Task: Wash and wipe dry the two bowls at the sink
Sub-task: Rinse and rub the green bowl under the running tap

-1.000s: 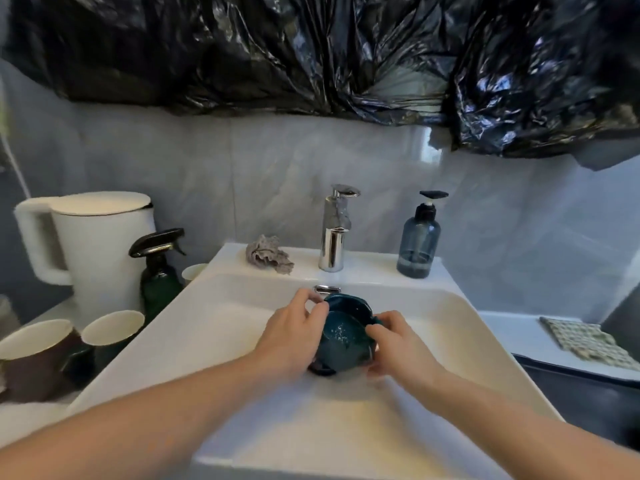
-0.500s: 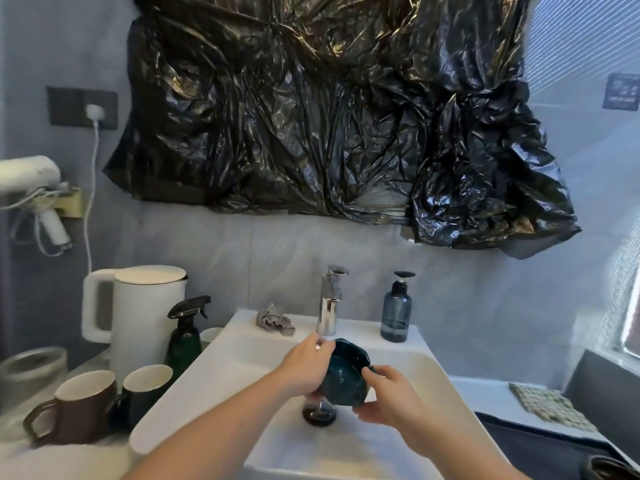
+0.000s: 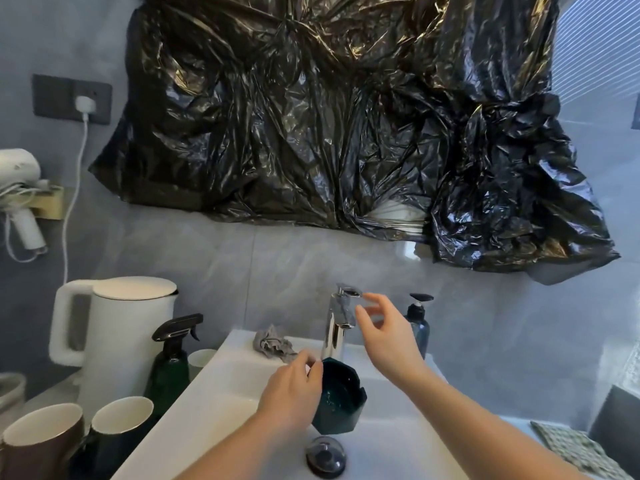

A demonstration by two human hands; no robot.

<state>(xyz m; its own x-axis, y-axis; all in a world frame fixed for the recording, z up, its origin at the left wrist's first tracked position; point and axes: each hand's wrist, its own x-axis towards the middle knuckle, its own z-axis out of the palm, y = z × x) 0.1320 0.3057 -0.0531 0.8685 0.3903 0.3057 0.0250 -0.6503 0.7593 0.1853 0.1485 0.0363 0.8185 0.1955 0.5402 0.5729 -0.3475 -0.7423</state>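
Dark teal, the faceted bowl (image 3: 337, 398) with a notched rim hangs tilted over the white sink (image 3: 207, 407), lower centre; the left hand (image 3: 292, 393) pinches its rim, the right hand (image 3: 384, 336) is spread near the chrome faucet (image 3: 337, 325).

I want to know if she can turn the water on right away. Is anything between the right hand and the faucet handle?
Nothing visible is in the way. The right hand is open, fingertips just short of the faucet handle, with clear air between. The soap bottle stands behind the hand. The left hand holds the dark green bowl below the spout.
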